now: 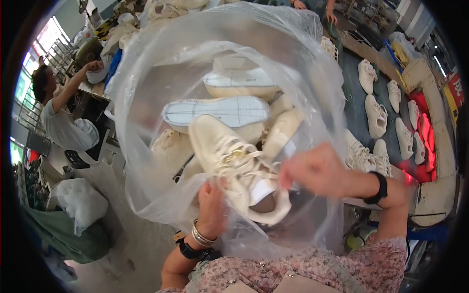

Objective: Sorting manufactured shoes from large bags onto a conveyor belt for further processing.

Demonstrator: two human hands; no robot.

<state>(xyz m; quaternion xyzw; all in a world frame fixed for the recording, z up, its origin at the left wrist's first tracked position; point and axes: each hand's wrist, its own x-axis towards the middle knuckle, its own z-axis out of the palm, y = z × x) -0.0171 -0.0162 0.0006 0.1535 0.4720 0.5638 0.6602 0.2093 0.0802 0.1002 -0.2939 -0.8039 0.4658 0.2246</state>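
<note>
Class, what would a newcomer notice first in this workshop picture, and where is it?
First, the large clear plastic bag filling the centre, with two pale blue shoe soles facing up inside. At its near side, between the left hand and the blurred right hand, lies a cream lace-up shoe with a gold-coloured ornament. Then the bright red glow at far right, beside cream shoes on a dark grey surface.

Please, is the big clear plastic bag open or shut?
Open. The clear plastic bag has its mouth spread wide, and an upturned shoe shows its pale blue sole inside.
</note>
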